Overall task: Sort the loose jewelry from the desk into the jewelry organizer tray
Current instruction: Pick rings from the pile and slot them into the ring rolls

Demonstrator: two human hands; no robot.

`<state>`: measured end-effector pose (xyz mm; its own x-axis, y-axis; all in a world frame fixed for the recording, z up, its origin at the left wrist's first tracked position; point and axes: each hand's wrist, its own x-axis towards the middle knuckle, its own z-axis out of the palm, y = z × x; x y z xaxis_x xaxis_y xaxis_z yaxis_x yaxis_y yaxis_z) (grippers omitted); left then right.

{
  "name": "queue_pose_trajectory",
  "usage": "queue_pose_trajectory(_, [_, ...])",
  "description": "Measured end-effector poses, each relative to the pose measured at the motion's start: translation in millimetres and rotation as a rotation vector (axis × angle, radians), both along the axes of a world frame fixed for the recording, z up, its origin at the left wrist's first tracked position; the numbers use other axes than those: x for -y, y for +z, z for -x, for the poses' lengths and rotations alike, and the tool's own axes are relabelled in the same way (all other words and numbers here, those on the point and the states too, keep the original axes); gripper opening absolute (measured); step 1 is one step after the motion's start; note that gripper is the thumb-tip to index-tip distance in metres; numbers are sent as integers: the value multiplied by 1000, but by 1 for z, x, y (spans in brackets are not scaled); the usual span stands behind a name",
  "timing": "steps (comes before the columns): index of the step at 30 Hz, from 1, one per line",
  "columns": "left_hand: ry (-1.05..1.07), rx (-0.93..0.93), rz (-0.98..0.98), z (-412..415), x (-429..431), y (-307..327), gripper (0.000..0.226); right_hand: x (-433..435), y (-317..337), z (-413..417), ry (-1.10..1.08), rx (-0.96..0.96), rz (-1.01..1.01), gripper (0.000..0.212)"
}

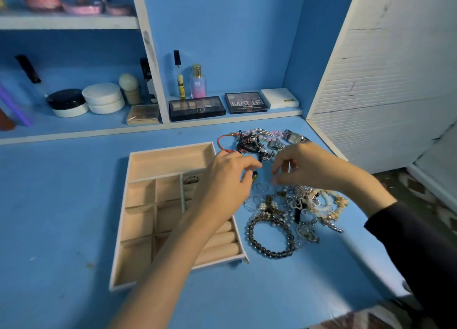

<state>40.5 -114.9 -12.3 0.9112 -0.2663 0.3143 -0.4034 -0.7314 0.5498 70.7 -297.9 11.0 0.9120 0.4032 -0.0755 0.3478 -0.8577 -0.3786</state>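
My left hand (226, 180) hovers over the tray's right edge, thumb and forefinger pinching a small dark piece (254, 176) with a yellow tip. My right hand (306, 166) is just beside it, fingertips drawn together above some thin silver hoops (259, 187). The view is too soft there for me to tell whether they hold anything.

The jewelry organizer tray (158, 152) sits on the blue desk (61, 205), left of the jewelry. I judge the sorting barely begun. Only one small metal piece (191, 179) lies in a compartment by the ring rolls, and every other section I can see is bare.

Nearly everything is left: the far tangle (254, 140) of cords, beads and watches, and the near heap (309, 205) of pearl and bead bracelets, with a dark beaded bracelet (270, 238) at its front.
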Motion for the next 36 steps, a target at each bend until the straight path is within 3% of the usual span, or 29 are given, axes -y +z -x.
queue_pose_trajectory(3, [24,-29,12,0,0,-2,25,-11,-4,-2,75,-42,13,23])
queue_pose_trajectory(12, [46,-29,5,0,-3,-2,25,-19,-9,-9,78,-141,-20,17])
queue_pose_trajectory(16, [48,-25,-2,-1,-4,-3,25,-16,-10,-7,51,-144,-29,30])
queue_pose_trajectory(36, [32,-30,-3,-1,-8,-2,25,-15,-3,-8,-57,-136,88,23])
